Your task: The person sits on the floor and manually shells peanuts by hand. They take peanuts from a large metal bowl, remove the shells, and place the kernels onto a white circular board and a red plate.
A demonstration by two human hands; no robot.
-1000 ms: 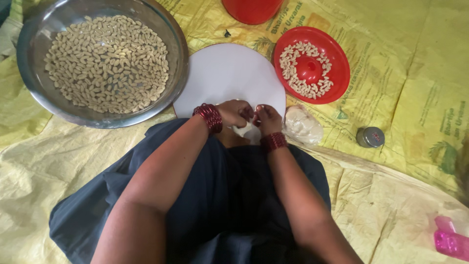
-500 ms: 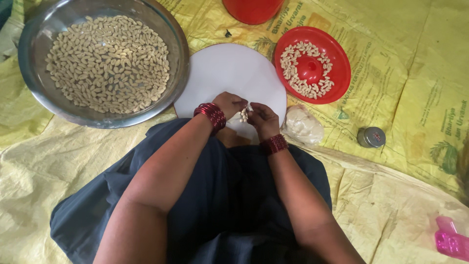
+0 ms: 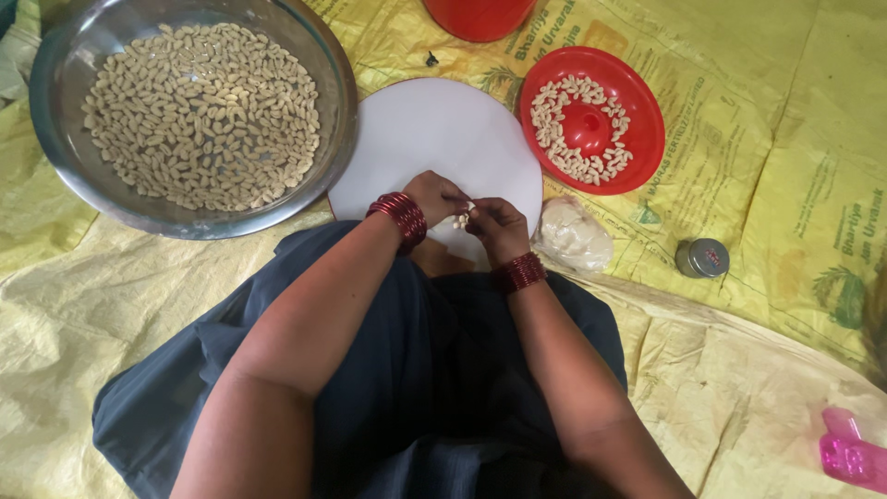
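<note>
My left hand (image 3: 434, 196) and my right hand (image 3: 497, 225) meet over the near edge of a round white board (image 3: 434, 129). Both pinch a small pale nut (image 3: 461, 218) between their fingertips. Red bangles circle both wrists. A large steel bowl (image 3: 55, 74) full of pale nuts (image 3: 199, 115) stands at the far left. To the right of the board, a red plastic lid (image 3: 642, 148) holds a ring of pale nuts (image 3: 554, 139).
A lump of pale dough in clear plastic (image 3: 573, 237) lies beside my right wrist. A small round metal tin (image 3: 702, 258) sits further right. A red container (image 3: 479, 14) stands at the top edge, a pink plastic item (image 3: 850, 453) at bottom right. Yellow woven sheeting (image 3: 785, 185) covers the floor.
Both hands have shifted slightly toward the board and spread a little at the fingertips, with the small nut showing between them.
</note>
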